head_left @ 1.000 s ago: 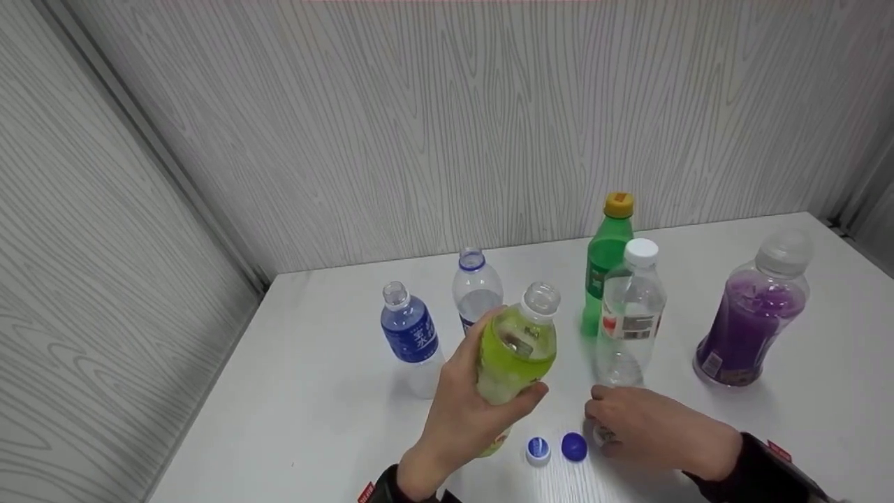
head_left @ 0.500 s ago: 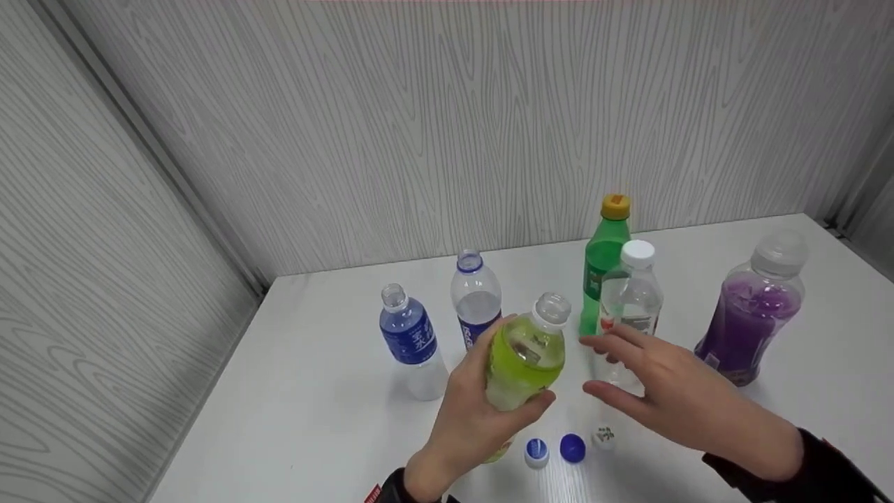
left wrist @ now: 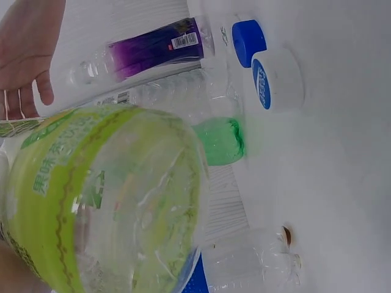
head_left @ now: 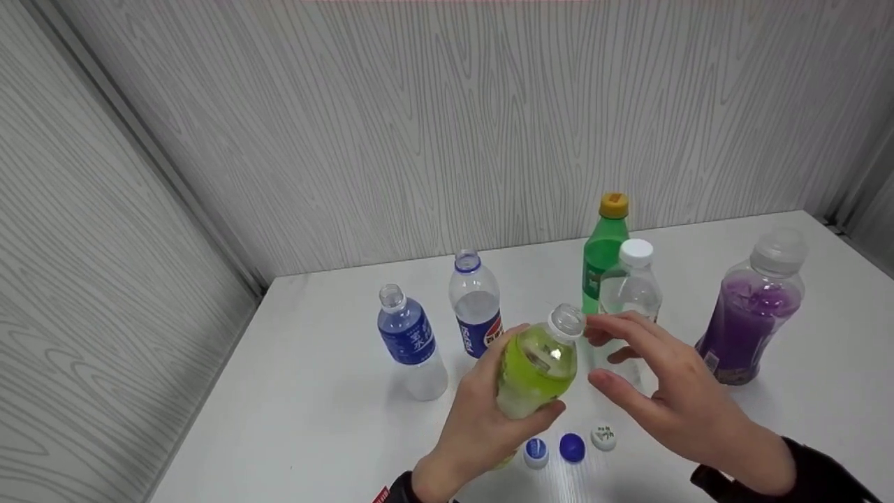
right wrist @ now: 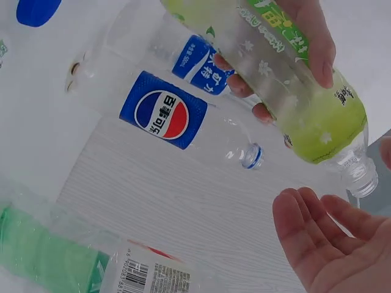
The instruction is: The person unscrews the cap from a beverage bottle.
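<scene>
My left hand grips a clear bottle with a yellow-green label. That bottle has no cap and leans to the right, clear of the table. Beside its mouth is my right hand, fingers spread and loosely bent, with nothing held; whether a fingertip touches the neck I cannot tell. The right wrist view shows the uncapped neck above the right fingertips. In a row on the table below lie a white cap with a blue top, a blue cap and a white cap with green print.
Uncapped at the left stand a blue-labelled water bottle and a Pepsi bottle. Behind my right hand are a green bottle with a yellow cap and a clear white-capped bottle. A purple bottle stands farther right.
My right hand has left the printed white cap on the table and risen to the yellow-green bottle's mouth. My left hand has tilted that bottle farther right and lowered its neck slightly.
</scene>
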### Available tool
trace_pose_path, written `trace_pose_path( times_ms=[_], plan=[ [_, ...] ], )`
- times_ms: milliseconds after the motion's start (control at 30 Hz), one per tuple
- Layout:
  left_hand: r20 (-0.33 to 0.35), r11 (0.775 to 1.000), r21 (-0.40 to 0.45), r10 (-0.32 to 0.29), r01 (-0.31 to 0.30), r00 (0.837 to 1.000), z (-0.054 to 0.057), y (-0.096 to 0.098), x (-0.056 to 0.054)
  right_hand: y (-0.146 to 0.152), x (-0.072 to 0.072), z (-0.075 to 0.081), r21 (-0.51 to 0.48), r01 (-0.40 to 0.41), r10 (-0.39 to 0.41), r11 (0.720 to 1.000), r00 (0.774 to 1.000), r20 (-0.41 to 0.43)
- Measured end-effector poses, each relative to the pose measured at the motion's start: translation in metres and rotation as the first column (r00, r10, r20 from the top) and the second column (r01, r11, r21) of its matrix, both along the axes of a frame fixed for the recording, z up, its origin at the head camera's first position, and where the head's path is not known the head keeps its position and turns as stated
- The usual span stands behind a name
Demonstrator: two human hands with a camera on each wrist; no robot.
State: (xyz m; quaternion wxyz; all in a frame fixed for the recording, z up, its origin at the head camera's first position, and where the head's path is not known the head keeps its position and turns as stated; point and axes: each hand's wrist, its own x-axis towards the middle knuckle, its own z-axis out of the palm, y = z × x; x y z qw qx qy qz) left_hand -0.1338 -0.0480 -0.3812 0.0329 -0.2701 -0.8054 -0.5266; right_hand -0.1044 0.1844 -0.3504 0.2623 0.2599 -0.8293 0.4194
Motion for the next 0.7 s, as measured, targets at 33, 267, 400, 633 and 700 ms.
trace_pose_path(
  times_ms=[33,267,400,633,700],
  plan=[
    [0.004,1.0,-0.007,-0.003,0.003,1.0,0.0,0.0,0.0,0.0,0.0,0.0,-0.019,-0.005,0.005,1.0,1.0,0.008],
    [0.024,0.998,-0.067,-0.01,0.011,1.0,-0.004,0.003,0.004,-0.002,0.001,-0.001,-0.086,-0.06,0.061,0.994,0.998,0.003],
    [0.017,0.996,-0.086,-0.017,0.018,1.0,-0.006,0.005,0.005,-0.004,0.001,-0.002,-0.116,-0.089,0.087,0.989,0.996,-0.022],
    [0.044,0.993,-0.111,-0.032,0.037,0.999,-0.007,0.009,0.007,-0.009,0.001,-0.001,-0.154,-0.056,0.055,0.986,0.998,-0.015],
    [0.03,0.993,-0.118,-0.023,0.026,0.999,-0.008,0.012,0.007,-0.01,0.002,0.0,-0.151,-0.034,0.033,0.988,0.999,-0.005]
  ],
)
